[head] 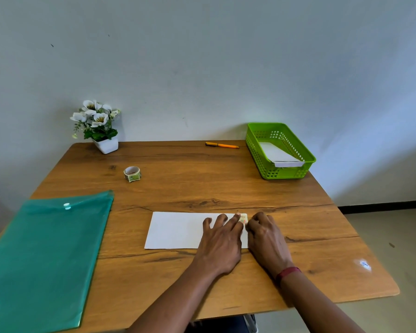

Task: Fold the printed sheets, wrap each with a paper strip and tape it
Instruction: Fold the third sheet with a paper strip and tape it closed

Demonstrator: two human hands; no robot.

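Two hands on one corner, so you look to be at the taping bit. Your left hand (220, 239) lies flat, fingers spread, on the right end of the folded sheet (178, 230), which sits near the front of the tabletop (202, 179). One fingertip touches the piece of tape (243, 218) at the sheet's far right corner. (foldfan)

Agreed. Your right hand (265, 234) has its fingers curled in against that tape, but I can't tell if you're pinching it or only pressing. Can't make out the paper strip either, white on white. (deskguy)

Then lean on that flat left hand so the fold doesn't spring, and rub the tape down from its middle outward. My guess is it holds best with half on the top face and half over the edge. (foldfan)

Room-wise you're fine, I'd say. There's bare wood from the sheet's right end out to the tabletop's right rim. The green basket (310, 159), with one white bundle (277, 153) in it, stands at the far right corner, well apart from you. A lift toward it would pass near only the pen (222, 145). The tape roll (132, 174) sits far left of centre, just past the corner of the green folder (46, 255), so reach over that corner for more. (deskguy)
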